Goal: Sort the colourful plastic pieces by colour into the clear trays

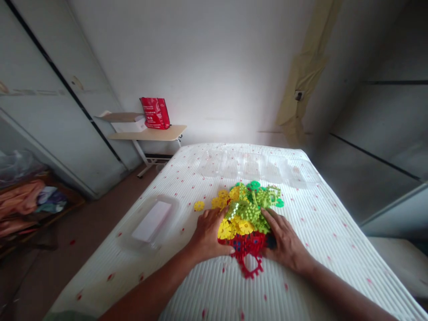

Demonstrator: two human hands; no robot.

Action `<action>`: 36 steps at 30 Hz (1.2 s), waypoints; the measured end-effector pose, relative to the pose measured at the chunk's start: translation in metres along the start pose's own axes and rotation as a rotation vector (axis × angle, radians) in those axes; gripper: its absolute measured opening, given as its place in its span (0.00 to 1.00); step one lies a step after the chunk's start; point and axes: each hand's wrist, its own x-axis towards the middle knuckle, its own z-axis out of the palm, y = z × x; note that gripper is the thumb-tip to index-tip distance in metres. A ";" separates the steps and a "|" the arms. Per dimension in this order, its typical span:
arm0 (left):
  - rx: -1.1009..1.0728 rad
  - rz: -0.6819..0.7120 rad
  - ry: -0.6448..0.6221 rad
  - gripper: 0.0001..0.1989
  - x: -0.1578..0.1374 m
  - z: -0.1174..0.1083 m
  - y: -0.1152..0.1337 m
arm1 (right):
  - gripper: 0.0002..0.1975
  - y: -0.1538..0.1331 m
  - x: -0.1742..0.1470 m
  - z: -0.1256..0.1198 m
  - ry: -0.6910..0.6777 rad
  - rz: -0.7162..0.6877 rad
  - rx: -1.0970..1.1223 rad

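A loose heap of interlocking plastic building pieces lies on the white quilted cover. Yellow flower-shaped discs [227,228], lime green grid-like pieces [256,216] and round green discs [254,185] make up much of it. Red pieces [247,245], with some dark blue among them, are at the near side. My left hand [209,234] cups the heap's left side, thumb low and fingers further up. From the right, my right hand [286,243] curves round it the same way. Both hands clasp the heap between them; some fingertips are hidden among the pieces.
One yellow disc [199,206] lies apart, left of the heap. A clear plastic container [155,243] with a pale pink block [153,221] sits further left. Several clear containers [250,166] line the far edge. Beyond, a small table [167,133] bears a red bag [155,113].
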 end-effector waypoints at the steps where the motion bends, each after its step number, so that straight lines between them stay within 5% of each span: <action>1: -0.022 0.006 0.016 0.54 0.000 0.001 0.002 | 0.47 -0.002 0.003 0.002 0.006 -0.004 0.011; 7: -0.190 0.039 0.081 0.49 0.001 0.009 0.009 | 0.45 -0.016 0.017 0.008 0.044 0.052 0.186; 18: -0.531 0.036 0.191 0.52 0.004 0.023 0.020 | 0.43 -0.032 0.041 0.018 0.158 0.273 0.900; 27: -0.850 -0.032 0.195 0.47 0.007 0.021 0.032 | 0.34 -0.043 0.053 0.004 0.183 0.254 1.027; 31: -0.904 -0.112 0.166 0.36 0.010 0.014 0.032 | 0.32 -0.047 0.064 -0.006 0.205 0.183 1.051; 36: -0.942 -0.181 0.195 0.35 0.015 0.010 0.034 | 0.30 -0.047 0.077 -0.022 0.197 0.165 1.116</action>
